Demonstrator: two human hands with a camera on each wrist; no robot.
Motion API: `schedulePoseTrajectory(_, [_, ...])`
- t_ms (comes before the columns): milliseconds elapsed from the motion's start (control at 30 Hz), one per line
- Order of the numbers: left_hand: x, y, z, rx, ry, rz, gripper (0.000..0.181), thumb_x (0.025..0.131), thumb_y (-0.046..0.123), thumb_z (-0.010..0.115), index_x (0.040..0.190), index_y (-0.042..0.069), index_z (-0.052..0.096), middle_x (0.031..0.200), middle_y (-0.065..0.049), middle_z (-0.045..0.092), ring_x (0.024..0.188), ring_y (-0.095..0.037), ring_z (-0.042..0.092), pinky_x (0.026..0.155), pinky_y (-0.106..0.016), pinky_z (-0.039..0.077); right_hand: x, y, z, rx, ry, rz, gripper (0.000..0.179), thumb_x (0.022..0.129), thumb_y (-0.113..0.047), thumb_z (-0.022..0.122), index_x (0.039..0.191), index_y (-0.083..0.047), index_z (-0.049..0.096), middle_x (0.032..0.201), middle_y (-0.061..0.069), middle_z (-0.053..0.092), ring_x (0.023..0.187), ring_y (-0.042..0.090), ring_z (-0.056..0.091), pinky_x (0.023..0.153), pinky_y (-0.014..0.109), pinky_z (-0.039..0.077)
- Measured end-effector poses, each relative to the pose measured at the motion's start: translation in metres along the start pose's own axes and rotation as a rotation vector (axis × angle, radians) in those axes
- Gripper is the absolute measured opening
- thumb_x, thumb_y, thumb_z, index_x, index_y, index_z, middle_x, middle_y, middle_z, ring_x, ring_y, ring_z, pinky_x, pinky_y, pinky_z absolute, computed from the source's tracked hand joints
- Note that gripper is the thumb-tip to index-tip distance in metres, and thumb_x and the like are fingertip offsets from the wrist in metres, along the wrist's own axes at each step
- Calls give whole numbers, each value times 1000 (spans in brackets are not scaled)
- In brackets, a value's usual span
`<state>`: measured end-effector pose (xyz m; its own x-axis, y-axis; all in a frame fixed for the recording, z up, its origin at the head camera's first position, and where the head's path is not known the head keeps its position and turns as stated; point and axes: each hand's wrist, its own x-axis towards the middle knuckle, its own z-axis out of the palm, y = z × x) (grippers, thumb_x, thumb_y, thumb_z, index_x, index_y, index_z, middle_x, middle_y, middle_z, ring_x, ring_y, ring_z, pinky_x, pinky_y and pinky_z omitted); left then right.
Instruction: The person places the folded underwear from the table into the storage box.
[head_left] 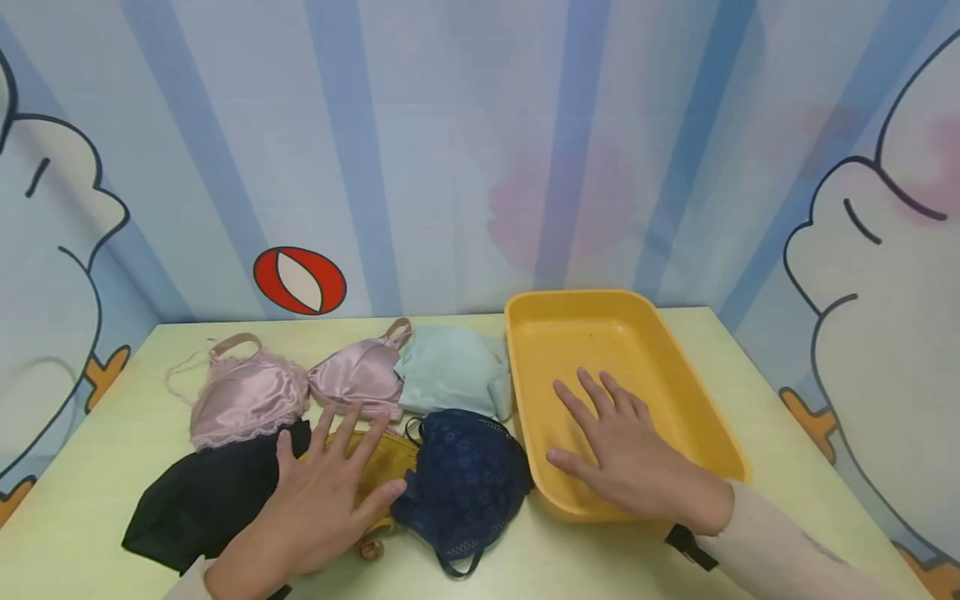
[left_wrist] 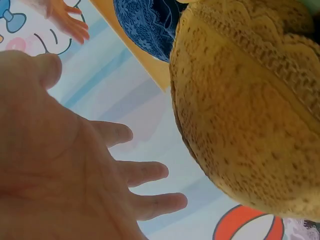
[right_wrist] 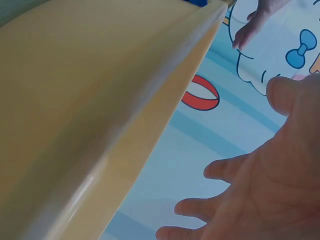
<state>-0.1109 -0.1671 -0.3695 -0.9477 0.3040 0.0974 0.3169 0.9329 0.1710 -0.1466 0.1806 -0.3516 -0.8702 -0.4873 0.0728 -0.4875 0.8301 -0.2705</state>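
Note:
My left hand [head_left: 322, 492] is spread with straight fingers above a mustard-yellow lace bra [head_left: 392, 460], holding nothing. The left wrist view shows a gap between that hand and the mustard bra [left_wrist: 245, 115]. Part of the bra is hidden under the hand in the head view. Over the near part of a yellow plastic tray [head_left: 600, 333], my right hand [head_left: 633, 458] also has its fingers spread and holds nothing. Between the hands lies a navy lace bra [head_left: 472, 479], close against the tray's left side. Black folded fabric [head_left: 217, 496] lies left of the left hand.
Farther back on the pale table [head_left: 750, 375] are a pink lace-trimmed bra [head_left: 251, 396], a pink satin bra [head_left: 360, 375] and a folded mint-green garment [head_left: 453, 371]. A striped cartoon backdrop [head_left: 465, 150] stands behind the table and at its sides.

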Motion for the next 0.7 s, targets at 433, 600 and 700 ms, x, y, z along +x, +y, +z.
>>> schedulePoseTrajectory(433, [-13,-20,-13,46,-7,-80,78,90,67,39,150,19,28,151,-22,21,133,-51,15,89,-78,5,-11,23,-14,17,1,65,78,93,-62,39,152,-14,21,153,22,11,136,48,6,100,65,7])
schedulePoseTrajectory(600, [-18,-29,-13,69,-19,-114,81,89,70,36,148,15,32,149,-23,22,128,-54,21,88,-79,6,-16,31,-18,3,6,80,78,93,-61,41,151,-12,23,151,25,14,135,50,8,100,66,9])
schedulePoseTrajectory(700, [-22,-35,-11,92,-25,-137,83,87,73,35,147,14,35,148,-23,24,126,-55,24,86,-80,8,-19,35,-19,-3,5,85,77,93,-60,42,150,-11,24,150,26,16,134,51,11,99,66,10])
